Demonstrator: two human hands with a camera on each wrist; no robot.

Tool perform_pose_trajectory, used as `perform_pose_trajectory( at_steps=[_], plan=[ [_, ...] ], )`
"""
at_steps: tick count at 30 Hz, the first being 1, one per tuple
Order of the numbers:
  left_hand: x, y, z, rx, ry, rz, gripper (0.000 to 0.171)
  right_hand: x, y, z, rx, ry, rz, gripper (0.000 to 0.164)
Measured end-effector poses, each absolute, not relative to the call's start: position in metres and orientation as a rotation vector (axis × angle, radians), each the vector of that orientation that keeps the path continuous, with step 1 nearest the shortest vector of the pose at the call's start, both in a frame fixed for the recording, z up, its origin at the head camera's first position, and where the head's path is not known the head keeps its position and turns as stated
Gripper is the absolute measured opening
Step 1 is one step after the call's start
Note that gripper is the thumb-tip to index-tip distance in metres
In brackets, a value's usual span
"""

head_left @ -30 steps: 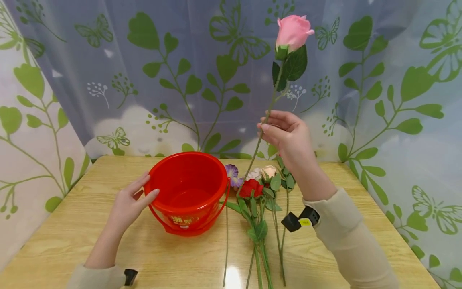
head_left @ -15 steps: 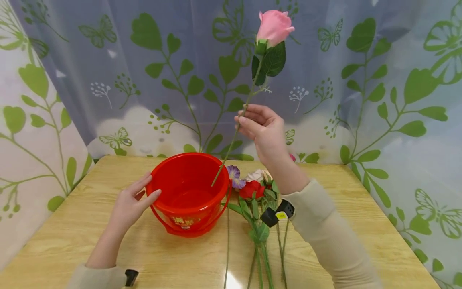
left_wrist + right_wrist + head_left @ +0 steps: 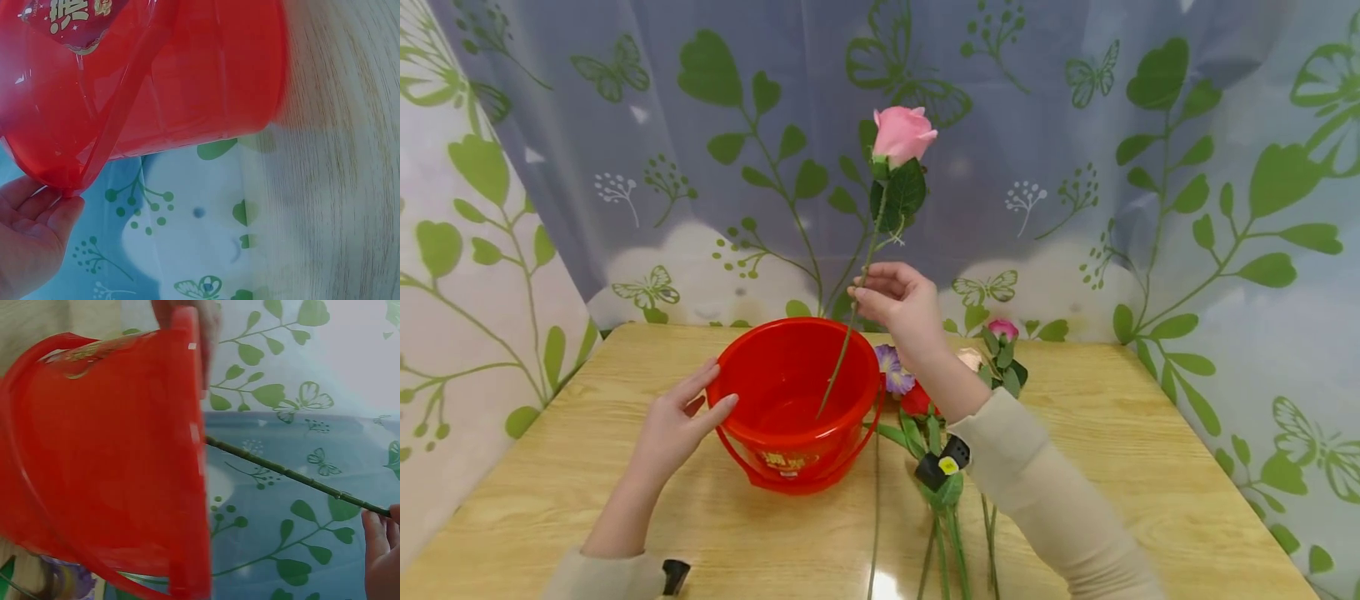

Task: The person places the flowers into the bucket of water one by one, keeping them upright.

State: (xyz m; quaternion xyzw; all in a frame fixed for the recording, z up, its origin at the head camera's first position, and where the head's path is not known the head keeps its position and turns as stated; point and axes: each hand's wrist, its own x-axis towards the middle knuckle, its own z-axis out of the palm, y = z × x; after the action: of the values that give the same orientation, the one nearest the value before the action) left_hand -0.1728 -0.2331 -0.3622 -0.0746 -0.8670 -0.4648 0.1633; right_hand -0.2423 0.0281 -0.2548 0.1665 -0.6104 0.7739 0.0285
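A pink artificial rose (image 3: 902, 136) stands almost upright over the red bucket (image 3: 842, 450), its bare stem end reaching down inside the rim. My right hand (image 3: 901, 308) pinches the stem about midway between thumb and fingers. In the right wrist view the green stem (image 3: 294, 475) runs from the fingertips down behind the bucket's rim. On the bucket's left side my left hand (image 3: 673, 421) grips the rim, thumb inside. The left wrist view shows those fingers (image 3: 59, 215) pinching the rim by the handle's joint.
Several artificial flowers lie right of the bucket on the wooden table (image 3: 1075, 467): a purple bloom (image 3: 895, 371), a red rose (image 3: 917, 402) and a deep pink one (image 3: 1002, 330) among them. My right forearm covers part of them. A patterned curtain (image 3: 760, 275) hangs behind the table.
My right hand has carried the pink rose leftward from above the lying flowers, then lowered it so its stem end dips into the bucket. My left hand stays on the rim.
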Motion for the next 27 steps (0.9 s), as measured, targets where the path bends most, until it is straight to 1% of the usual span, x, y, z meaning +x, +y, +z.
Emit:
perform_pose_trajectory(
  at_steps=[13, 27],
  plan=[
    [-0.173, -0.232, -0.363, -0.212, -2.469, -1.33, 0.057, -0.242, 0.007, -0.291, 0.546, -2.026, 2.352, 0.025],
    [-0.173, -0.233, -0.364, -0.215, -2.468, -1.331, 0.056, -0.239, -0.005, -0.309, 0.651, -2.297, 2.152, 0.021]
  ],
)
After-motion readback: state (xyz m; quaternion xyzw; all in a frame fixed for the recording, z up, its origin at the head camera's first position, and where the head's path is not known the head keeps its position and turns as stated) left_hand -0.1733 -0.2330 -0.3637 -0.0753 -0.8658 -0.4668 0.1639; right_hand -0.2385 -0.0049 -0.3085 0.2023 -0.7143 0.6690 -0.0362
